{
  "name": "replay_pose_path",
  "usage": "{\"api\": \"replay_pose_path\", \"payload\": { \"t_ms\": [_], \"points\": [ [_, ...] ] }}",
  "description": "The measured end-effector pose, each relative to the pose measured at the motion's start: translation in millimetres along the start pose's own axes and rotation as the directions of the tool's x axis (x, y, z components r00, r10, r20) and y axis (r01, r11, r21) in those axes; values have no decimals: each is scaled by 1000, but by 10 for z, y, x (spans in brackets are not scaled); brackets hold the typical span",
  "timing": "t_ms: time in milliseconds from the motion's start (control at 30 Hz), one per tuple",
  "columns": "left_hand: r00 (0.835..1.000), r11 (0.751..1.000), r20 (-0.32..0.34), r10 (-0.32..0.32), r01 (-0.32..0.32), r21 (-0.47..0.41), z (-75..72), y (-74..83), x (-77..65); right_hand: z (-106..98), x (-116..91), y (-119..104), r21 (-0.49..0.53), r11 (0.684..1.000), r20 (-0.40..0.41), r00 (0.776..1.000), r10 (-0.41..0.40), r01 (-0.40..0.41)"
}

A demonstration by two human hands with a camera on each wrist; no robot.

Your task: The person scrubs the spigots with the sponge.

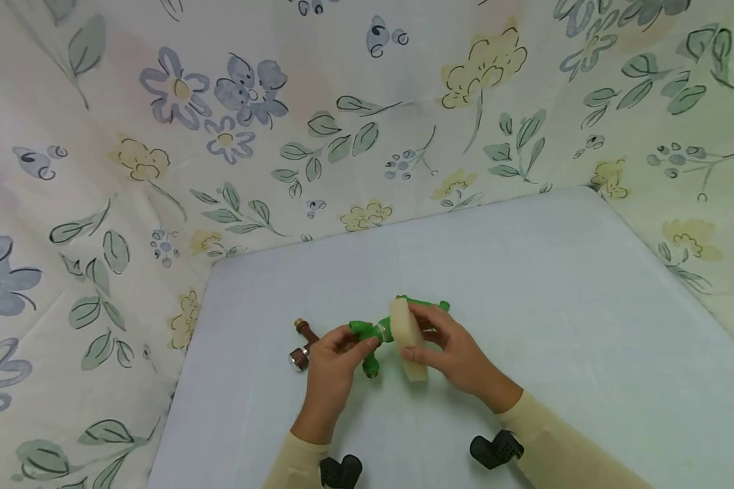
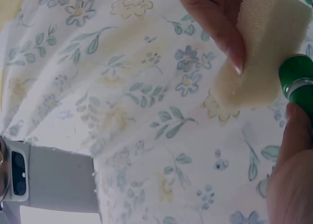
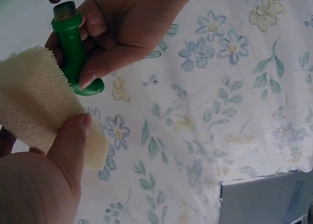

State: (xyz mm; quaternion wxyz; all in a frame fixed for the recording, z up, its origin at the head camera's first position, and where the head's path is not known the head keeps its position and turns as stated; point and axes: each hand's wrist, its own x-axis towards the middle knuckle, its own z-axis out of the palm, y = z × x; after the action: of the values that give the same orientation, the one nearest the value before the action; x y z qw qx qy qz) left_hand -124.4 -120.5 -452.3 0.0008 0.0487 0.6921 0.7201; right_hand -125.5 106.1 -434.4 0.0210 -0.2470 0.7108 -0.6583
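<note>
My left hand [image 1: 330,373] holds a green faucet [image 1: 363,331] between thumb and fingers, over the white table. A threaded end of the green faucet [image 3: 72,50] shows in the right wrist view. With thumb and fingers, my right hand [image 1: 455,348] grips a cream-coloured sponge [image 1: 408,339] beside the faucet. The left wrist view shows the sponge [image 2: 269,43] close against the faucet's green end [image 2: 295,71]; whether they touch I cannot tell. Part of the faucet is hidden behind the sponge.
A brown faucet [image 1: 306,333] with a metallic end lies left of my left hand, partly hidden by it. Behind the sponge shows another green piece [image 1: 431,303], partly covered. White tabletop [image 1: 526,272] surrounds these, with floral cloth [image 1: 342,102] hanging at the back and sides.
</note>
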Motion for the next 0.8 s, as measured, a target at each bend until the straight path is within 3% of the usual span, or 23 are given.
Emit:
{"api": "replay_pose_path", "payload": {
  "t_ms": [67,300,467,633,800],
  "points": [
    [1000,1000,24,18,-18,-23,-25,6,-2,-19,11,9,19,1000,11,1000,8,-8],
    [992,994,100,72,-63,-89,-79,32,-16,-78,17,391,86,993,44,996,73,-77],
    [985,991,138,101,-87,-106,-77,83,-14,-86,-1,383,147,979,81,988,132,-143],
    [988,992,121,95,-84,-99,-59,115,-10,-85,-1,351,146,982,99,989,108,-122],
    [995,997,58,80,-78,-25,-49,112,0,-79,2,352,129,988,90,993,78,-90]
  ]
}}
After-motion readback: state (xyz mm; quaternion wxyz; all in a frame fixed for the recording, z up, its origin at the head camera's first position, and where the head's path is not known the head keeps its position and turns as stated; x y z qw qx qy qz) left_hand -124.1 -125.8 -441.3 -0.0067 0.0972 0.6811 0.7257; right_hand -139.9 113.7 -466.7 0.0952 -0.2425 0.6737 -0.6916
